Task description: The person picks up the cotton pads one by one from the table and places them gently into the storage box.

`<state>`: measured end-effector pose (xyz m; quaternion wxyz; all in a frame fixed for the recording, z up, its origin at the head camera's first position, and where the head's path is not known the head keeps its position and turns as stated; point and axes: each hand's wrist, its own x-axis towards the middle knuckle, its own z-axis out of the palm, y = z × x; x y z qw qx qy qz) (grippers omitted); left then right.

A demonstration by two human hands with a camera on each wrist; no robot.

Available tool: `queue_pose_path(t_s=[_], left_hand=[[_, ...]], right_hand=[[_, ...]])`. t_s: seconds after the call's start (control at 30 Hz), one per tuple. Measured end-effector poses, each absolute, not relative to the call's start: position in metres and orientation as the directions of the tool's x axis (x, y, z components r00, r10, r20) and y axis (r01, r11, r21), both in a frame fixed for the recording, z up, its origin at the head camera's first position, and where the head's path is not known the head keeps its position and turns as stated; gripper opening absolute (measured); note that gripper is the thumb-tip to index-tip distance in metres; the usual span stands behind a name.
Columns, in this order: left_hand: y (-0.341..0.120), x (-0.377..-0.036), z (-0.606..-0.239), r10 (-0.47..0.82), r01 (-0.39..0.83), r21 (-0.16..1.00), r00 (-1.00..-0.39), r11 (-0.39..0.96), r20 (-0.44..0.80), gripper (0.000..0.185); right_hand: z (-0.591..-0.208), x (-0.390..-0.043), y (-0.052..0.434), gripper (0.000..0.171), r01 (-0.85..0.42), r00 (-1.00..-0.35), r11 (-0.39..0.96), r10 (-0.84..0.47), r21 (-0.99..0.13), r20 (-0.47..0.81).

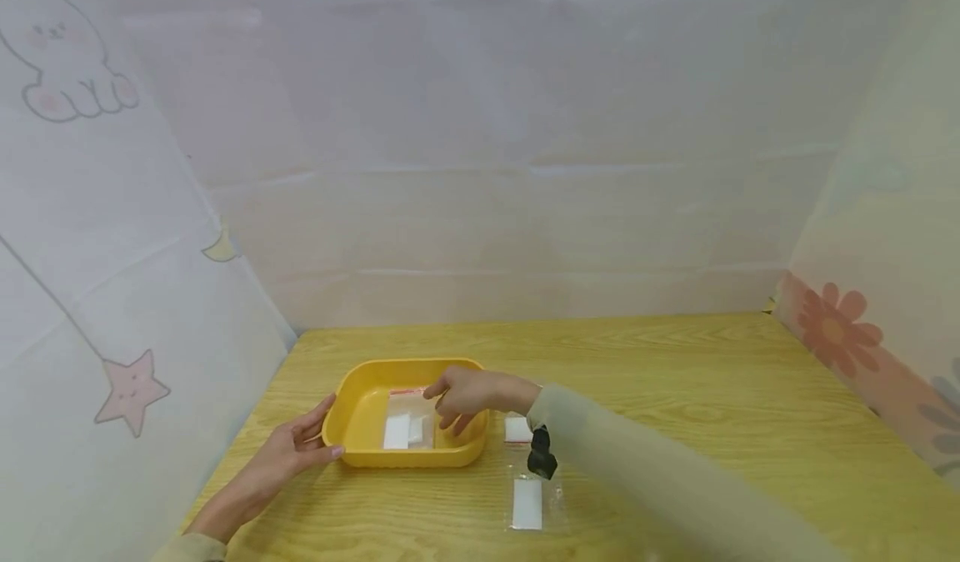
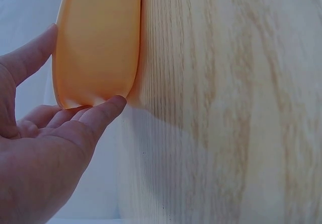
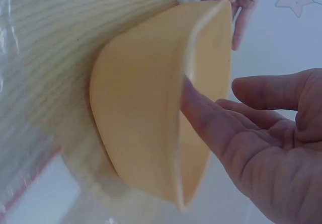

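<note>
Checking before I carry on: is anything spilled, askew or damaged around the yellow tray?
Nothing stands out. The yellow tray sits flat on the table, left hand against its end, right hand over the bags inside; two more bags lie flat beside it.

Open tabletop [image 1: 675, 378] right of the yellow tray [image 1: 352, 454]; bags [image 1: 528, 499] alongside.

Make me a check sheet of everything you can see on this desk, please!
Surface: wooden table.
Job's things: yellow tray with clear bag holding white pieces inside.
Clutter: two more clear bags with white pieces, right of the tray.
Hands: left hand touches the tray's left end, fingers straight; right hand over the tray, holding nothing clearly.
Cables: nothing seen.
Surroundings: pale curtain walls with bunny, star, flower prints.
</note>
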<state>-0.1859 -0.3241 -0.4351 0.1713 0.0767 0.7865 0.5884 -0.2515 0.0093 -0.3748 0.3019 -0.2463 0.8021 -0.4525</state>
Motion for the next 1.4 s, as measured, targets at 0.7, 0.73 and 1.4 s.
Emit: queue_pose_path(t_s=[0.7, 0.73, 1.4], left_hand=[[-0.325, -0.184, -0.433, 0.298, -0.092, 0.949, -0.936, 0.303, -0.186, 0.092], [-0.325, -0.184, -0.433, 0.298, -0.091, 0.948, -0.936, 0.304, -0.186, 0.092], [-0.325, -0.185, -0.434, 0.314, -0.081, 0.953, -0.933, 0.293, -0.176, 0.092]], right_hand=[[-0.417, -0.246, 0.163, 0.049, -0.558, -0.792, 0.678, -0.608, -0.478, 0.061], [-0.422, -0.245, 0.165, 0.050, -0.553, -0.797, 0.687, -0.601, -0.472, 0.059], [-0.448, -0.245, 0.199, 0.045, -0.453, -0.881, 0.787, -0.468, -0.419, 0.073]])
